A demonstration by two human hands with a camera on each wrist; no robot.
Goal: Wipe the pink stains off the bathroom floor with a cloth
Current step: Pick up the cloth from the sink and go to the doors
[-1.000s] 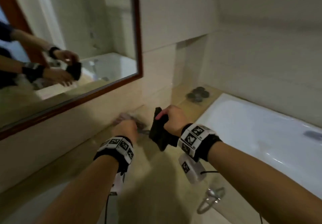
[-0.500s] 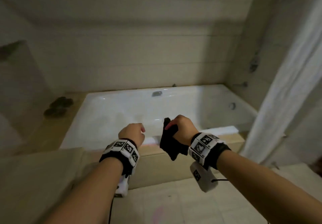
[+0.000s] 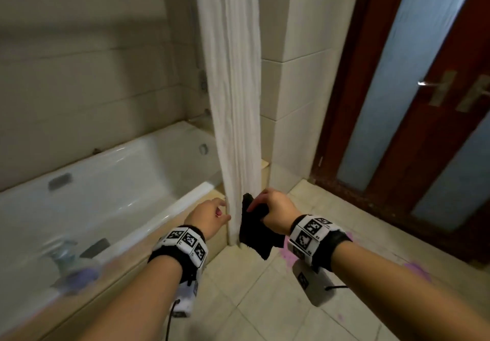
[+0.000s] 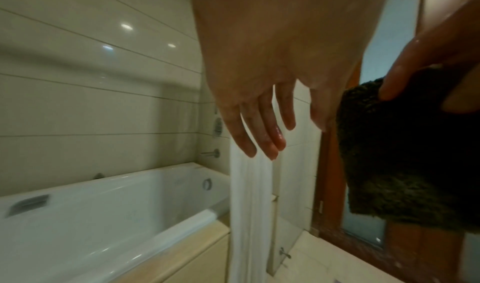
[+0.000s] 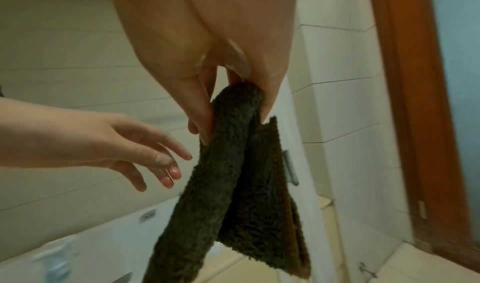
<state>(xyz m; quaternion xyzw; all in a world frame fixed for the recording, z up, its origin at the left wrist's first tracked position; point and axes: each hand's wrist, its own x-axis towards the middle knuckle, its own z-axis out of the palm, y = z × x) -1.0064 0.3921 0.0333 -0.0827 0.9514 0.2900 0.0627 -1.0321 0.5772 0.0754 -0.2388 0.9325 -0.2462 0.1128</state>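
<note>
View swings right since the earlier frame: bathtub [image 3: 111, 194] now at left, shower curtain [image 3: 233, 96] centre, wooden door [image 3: 413, 117] at right. Left hand [image 3: 209, 217] hangs empty beside the curtain, fingers loosely spread. Right hand [image 3: 275, 214] pinches a dark folded cloth [image 3: 256, 228], which dangles in front of the curtain's lower end. Pink stains [image 3: 289, 257] lie on the tiled floor [image 3: 265, 301] under the right wrist, another patch [image 3: 417, 267] near the door. Wristband markers show no legible writing.
</note>
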